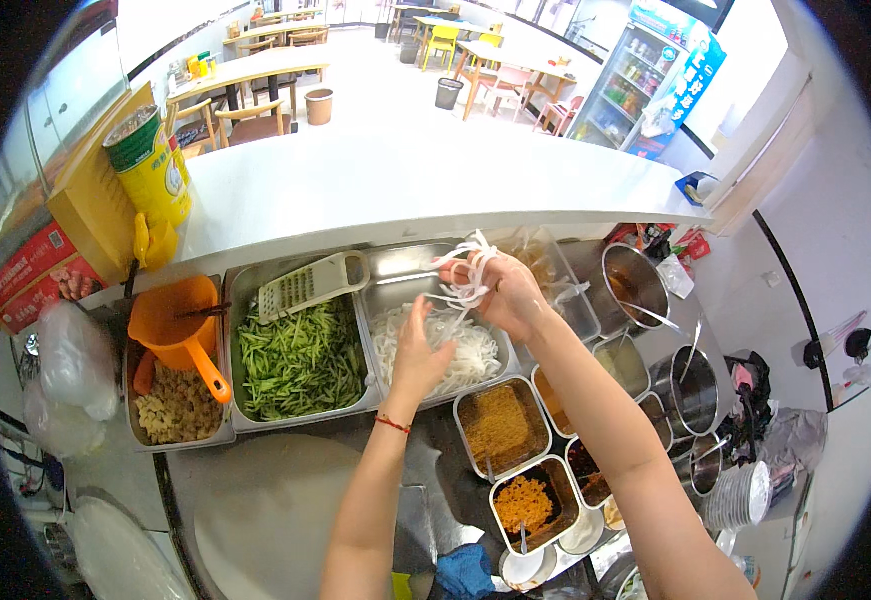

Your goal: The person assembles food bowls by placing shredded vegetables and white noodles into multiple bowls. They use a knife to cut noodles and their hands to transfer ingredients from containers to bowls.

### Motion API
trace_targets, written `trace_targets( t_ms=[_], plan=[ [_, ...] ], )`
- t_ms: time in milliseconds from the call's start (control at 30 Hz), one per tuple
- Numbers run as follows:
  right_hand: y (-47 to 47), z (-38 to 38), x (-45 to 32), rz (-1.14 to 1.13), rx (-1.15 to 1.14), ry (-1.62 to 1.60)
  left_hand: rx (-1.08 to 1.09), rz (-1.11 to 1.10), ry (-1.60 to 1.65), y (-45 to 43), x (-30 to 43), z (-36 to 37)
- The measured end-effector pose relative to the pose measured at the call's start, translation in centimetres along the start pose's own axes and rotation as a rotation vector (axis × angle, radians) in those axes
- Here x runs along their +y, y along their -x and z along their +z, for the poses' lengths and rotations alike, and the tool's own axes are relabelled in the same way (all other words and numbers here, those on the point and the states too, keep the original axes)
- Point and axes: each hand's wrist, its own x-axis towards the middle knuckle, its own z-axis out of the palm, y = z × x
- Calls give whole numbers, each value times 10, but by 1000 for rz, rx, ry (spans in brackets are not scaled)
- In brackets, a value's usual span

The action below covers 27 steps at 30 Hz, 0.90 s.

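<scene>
A loose loop of wide white noodles [478, 255] hangs from the fingers of my right hand [509, 294], raised above a steel tray [405, 264]. More white noodles [478, 356] are heaped in that tray. My left hand [419, 352] is over the left part of the heap, thumb and fingers spread, with nothing gripped in it. One strand dangles close to its fingertips; whether they touch is unclear. In the adjoining tray on the left are shredded cucumber [297, 367] and a white grater [312, 285], laid across the back.
An orange ladle [180, 319] rests in the far-left tray above brown crumbled food [180, 409]. Square pans of brown powder [501, 427] and chopped orange topping [525, 504] stand near my right forearm. Steel pots [634, 281] line the right. A white counter ledge [420, 176] runs behind the trays.
</scene>
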Motion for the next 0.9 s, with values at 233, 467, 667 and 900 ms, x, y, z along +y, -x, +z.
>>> trace_targets(
  t_ms=[233, 467, 667, 900],
  plan=[
    [1, -22, -11, 27, -296, -241, -207, -40, -84, 3, -10, 7],
    [-2, -77, 51, -141, 247, 1009, -101, -152, -121, 12, -26, -7],
    [-3, -133, 142, -125, 119, 1768, -122, -120, -59, 23, -16, -13],
    [0, -88, 71, -419, 212, 1601, -81, -137, -62, 24, -14, -24]
  ],
)
